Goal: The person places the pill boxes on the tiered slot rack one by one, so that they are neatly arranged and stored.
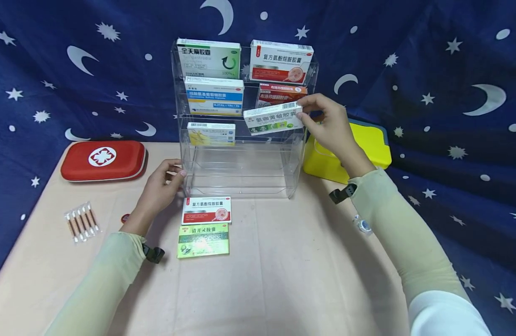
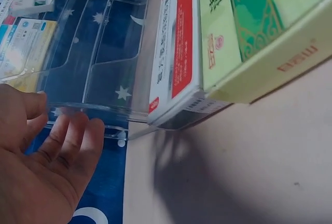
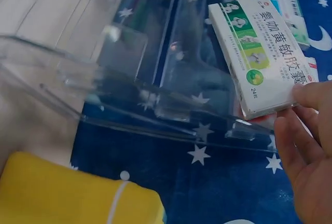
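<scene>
My right hand (image 1: pixel 327 119) pinches a white and green medicine box (image 1: pixel 272 118) by its right end. The box is slightly tilted in front of the third tier of a clear acrylic rack (image 1: pixel 241 190). In the right wrist view, thumb and fingers hold a corner of that box (image 3: pixel 262 58). My left hand (image 1: pixel 161 186) is at the rack's lower left side, its fingertips touching the side panel's edge, the fingers loosely bent. Just in front of the rack lie a red and white medicine box (image 1: pixel 206 211) and a green one (image 1: pixel 203 241).
Medicine boxes stand on the rack's tiers, including a green and white box (image 1: pixel 209 60) and a yellow one (image 1: pixel 212 135). A red first-aid case (image 1: pixel 102 161) and packed cotton swabs (image 1: pixel 82 223) lie left. A yellow case (image 1: pixel 367 144) sits right, behind my right forearm.
</scene>
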The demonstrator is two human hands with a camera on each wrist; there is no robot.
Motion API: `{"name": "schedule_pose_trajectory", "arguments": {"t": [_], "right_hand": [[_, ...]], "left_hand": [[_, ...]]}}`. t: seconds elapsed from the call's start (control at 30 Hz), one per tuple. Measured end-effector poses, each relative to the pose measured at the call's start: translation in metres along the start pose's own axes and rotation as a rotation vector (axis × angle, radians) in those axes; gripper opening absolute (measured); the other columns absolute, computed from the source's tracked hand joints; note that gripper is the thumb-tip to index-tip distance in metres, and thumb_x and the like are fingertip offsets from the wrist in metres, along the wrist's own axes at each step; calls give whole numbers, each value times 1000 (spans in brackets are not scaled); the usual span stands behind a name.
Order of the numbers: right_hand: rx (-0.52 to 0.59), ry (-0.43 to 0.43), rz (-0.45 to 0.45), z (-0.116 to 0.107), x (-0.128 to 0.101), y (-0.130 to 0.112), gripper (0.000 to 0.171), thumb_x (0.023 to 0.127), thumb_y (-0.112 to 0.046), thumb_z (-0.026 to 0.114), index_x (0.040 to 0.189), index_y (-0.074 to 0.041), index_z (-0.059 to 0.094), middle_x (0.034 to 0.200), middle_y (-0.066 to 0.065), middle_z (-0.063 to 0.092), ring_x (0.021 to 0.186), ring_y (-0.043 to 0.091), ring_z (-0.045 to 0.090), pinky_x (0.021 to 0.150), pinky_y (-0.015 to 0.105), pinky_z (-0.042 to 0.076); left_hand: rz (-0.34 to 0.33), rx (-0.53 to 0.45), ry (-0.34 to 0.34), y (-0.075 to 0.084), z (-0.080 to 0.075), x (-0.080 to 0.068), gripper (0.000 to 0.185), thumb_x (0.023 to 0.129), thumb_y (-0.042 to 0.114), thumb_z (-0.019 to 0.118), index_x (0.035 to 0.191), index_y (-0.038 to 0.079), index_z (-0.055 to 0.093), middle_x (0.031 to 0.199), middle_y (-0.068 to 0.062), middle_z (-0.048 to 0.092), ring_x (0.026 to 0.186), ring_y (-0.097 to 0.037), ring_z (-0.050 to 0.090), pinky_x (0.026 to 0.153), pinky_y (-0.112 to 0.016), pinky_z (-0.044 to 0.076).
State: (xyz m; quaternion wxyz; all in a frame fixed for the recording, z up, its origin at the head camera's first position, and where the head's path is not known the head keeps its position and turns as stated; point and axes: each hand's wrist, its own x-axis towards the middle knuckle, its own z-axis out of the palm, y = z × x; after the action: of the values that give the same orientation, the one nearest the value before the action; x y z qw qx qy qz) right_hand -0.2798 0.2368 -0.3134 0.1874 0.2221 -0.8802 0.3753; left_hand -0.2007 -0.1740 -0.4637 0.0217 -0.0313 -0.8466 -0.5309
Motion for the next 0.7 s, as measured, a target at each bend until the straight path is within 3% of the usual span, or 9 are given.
{"name": "schedule_pose_trajectory", "arguments": {"t": [0.17,0.3,0.4,0.57,0.7], "right_hand": [[-107,-78,-1,3,0,0,26,98,-17,71,123,-15,67,116,-6,67,99,9,61,77,28,55],[-190,-95,-54,4,-5,-1,25,98,-17,70,123,-15,66,119,-5,65,100,12,62,76,29,55],[-210,-96,-72,4,-8,-2,25,98,-17,69,122,-15,66,120,-3,64,100,15,63,76,30,56],[-216,-86,-79,3,-11,-2,25,98,-17,69,123,-14,68,119,1,65,98,19,64,75,30,57],[-225,-75,-84,4,-12,-2,25,98,-15,69,122,-12,70,122,0,64,97,17,64,75,30,57]], "left_hand": [[20,55,10,6,-3,2,42,105,30,58,139,5,53,120,-15,60,99,-30,59,72,-28,58],[37,61,29,13,-6,7,42,104,31,59,136,4,55,120,-16,60,103,-32,58,77,-33,55],[42,61,40,17,-7,8,41,104,28,59,136,4,54,120,-17,60,103,-32,57,78,-35,54],[35,64,30,18,-7,7,39,105,25,58,138,3,52,120,-18,59,101,-33,57,71,-22,54],[31,66,28,16,-6,6,40,105,25,58,139,4,52,120,-17,59,101,-32,58,70,-20,54]]}}
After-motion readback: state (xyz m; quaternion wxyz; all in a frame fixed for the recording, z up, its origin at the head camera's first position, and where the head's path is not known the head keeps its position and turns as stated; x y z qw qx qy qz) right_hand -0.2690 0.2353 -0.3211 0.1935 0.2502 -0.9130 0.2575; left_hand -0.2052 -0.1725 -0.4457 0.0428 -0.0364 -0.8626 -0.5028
